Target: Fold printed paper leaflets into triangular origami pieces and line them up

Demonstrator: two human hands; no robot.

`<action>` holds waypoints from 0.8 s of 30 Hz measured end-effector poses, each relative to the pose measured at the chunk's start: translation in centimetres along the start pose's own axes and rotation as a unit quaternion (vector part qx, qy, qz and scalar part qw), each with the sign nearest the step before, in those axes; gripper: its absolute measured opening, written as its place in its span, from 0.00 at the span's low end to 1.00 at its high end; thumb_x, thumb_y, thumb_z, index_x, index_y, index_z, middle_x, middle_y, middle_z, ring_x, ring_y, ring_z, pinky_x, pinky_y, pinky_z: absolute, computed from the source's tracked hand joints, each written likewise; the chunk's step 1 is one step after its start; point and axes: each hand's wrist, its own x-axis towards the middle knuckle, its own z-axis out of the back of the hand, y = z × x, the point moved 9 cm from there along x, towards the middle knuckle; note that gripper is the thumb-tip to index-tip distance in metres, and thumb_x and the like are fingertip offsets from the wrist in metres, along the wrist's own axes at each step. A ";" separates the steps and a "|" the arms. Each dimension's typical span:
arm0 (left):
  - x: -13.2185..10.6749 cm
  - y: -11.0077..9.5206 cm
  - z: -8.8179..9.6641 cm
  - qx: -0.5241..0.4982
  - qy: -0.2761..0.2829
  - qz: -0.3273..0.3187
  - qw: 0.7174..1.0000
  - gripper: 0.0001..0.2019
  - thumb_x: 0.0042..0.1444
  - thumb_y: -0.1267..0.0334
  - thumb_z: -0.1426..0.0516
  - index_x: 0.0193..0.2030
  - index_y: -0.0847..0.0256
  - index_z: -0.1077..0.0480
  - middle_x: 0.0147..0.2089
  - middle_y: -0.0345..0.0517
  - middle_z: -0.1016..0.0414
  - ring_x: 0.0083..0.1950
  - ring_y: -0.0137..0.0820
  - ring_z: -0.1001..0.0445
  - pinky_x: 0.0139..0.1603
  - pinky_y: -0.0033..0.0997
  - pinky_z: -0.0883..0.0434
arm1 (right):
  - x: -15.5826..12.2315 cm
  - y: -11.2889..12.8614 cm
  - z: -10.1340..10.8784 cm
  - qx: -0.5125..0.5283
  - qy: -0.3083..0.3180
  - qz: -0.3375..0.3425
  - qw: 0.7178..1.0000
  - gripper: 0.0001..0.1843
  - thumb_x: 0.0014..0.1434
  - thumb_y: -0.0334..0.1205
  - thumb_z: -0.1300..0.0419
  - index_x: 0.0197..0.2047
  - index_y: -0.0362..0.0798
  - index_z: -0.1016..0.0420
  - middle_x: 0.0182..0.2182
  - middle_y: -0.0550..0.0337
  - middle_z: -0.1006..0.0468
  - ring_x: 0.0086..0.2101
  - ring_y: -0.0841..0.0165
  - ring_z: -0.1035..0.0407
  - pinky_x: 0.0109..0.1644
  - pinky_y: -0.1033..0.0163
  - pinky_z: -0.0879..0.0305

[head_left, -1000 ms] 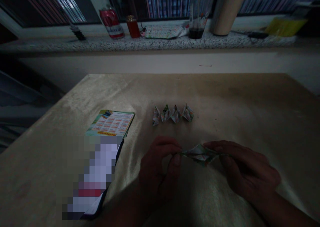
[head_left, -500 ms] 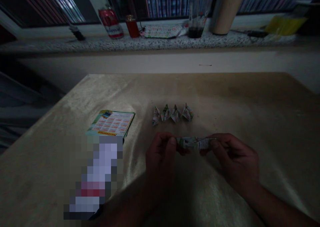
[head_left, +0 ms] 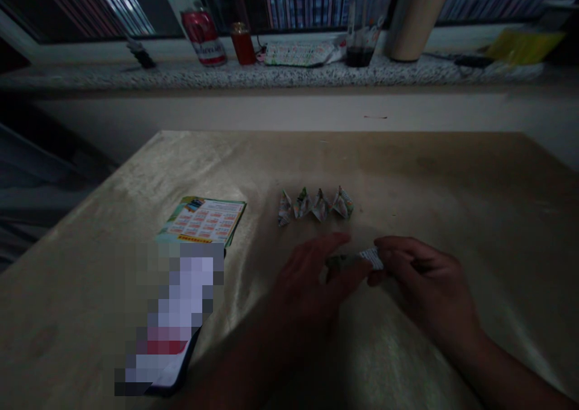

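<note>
A small folded strip of printed paper (head_left: 371, 258) is pinched between the thumb and fingers of my right hand (head_left: 427, 286). My left hand (head_left: 312, 280) reaches over the strip's left part with thumb and forefinger spread apart; the thumb tip lies in front of the paper, and whether it touches cannot be told. Part of the strip is hidden behind that hand. Just beyond both hands, several pointed folded paper pieces (head_left: 320, 205) stand in a row on the table.
On the left of the table (head_left: 429, 175) lie a stack of printed leaflets (head_left: 205, 220) and a blurred-out phone-like object (head_left: 181, 313). Along the granite sill (head_left: 307, 79) stand a red can (head_left: 203, 39), a jar (head_left: 243, 45), a clear cup (head_left: 362, 36) and a tan cylinder (head_left: 414, 27).
My left hand has let go of the strip's left end, opened and shifted right across it. My right hand keeps its pinch, nearly in place.
</note>
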 end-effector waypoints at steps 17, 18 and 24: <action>-0.1 2.6 -1.0 -0.148 0.024 0.148 0.978 0.10 0.65 0.62 0.38 0.51 0.60 0.22 0.44 0.45 0.15 0.42 0.33 0.17 0.46 0.31 0.23 | -0.5 2.9 -1.4 -0.192 0.110 0.181 0.958 0.09 0.62 0.40 0.32 0.46 0.49 0.17 0.34 0.58 0.18 0.35 0.68 0.23 0.37 0.65 0.28; -0.1 2.8 -1.1 -0.184 0.039 0.174 0.967 0.10 0.64 0.63 0.37 0.51 0.59 0.21 0.44 0.43 0.15 0.43 0.32 0.17 0.46 0.29 0.23 | -0.8 3.3 -1.9 -0.202 0.131 0.210 0.948 0.11 0.61 0.38 0.31 0.47 0.49 0.18 0.37 0.57 0.18 0.37 0.68 0.23 0.40 0.65 0.28; -1.2 4.3 -2.7 -0.321 0.112 0.326 0.882 0.08 0.59 0.63 0.34 0.45 0.50 0.17 0.37 0.35 0.14 0.36 0.28 0.19 0.36 0.21 0.28 | -1.2 3.5 -3.6 -0.174 0.223 0.217 0.934 0.05 0.65 0.33 0.35 0.42 0.50 0.18 0.30 0.62 0.19 0.29 0.74 0.25 0.32 0.71 0.31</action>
